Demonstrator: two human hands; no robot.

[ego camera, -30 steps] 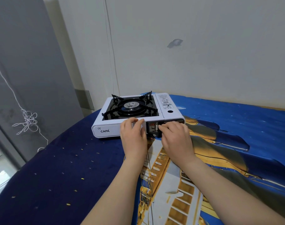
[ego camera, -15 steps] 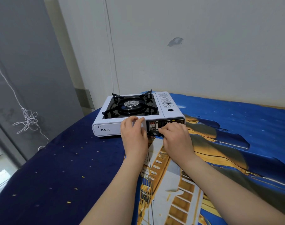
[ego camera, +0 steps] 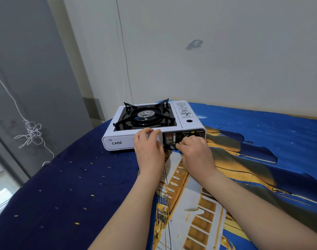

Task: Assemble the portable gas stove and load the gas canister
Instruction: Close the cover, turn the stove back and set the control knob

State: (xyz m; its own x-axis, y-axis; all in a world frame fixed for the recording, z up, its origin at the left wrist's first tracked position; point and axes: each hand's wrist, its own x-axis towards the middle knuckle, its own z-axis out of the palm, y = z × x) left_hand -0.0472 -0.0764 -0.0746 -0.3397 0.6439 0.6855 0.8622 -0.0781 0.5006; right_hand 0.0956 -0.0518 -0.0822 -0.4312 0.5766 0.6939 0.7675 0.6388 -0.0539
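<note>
A white portable gas stove point(ego camera: 121, 141) marked CAPA sits on the blue cloth near the wall. Its black pan support and burner point(ego camera: 146, 115) are in place. The canister compartment lid point(ego camera: 187, 114) on the stove's right side lies shut, and no gas canister is visible. My left hand point(ego camera: 148, 148) rests against the stove's front face, with its fingers curled over the top front edge. My right hand point(ego camera: 195, 152) is at the black control panel point(ego camera: 169, 138). Its thumb and fingers are pinched at the knob point(ego camera: 189, 135), which it mostly hides.
A blue and gold patterned cloth point(ego camera: 262, 141) covers the rounded table. Just behind the stove is a pale wall point(ego camera: 226, 69). A grey door or cabinet point(ego camera: 27, 78) with a knotted white string point(ego camera: 32, 132) hanging on it stands at the left, beyond the table's edge.
My right hand has slid down and slightly back on the control panel, uncovering its upper part. My left hand stays on the stove's front edge.
</note>
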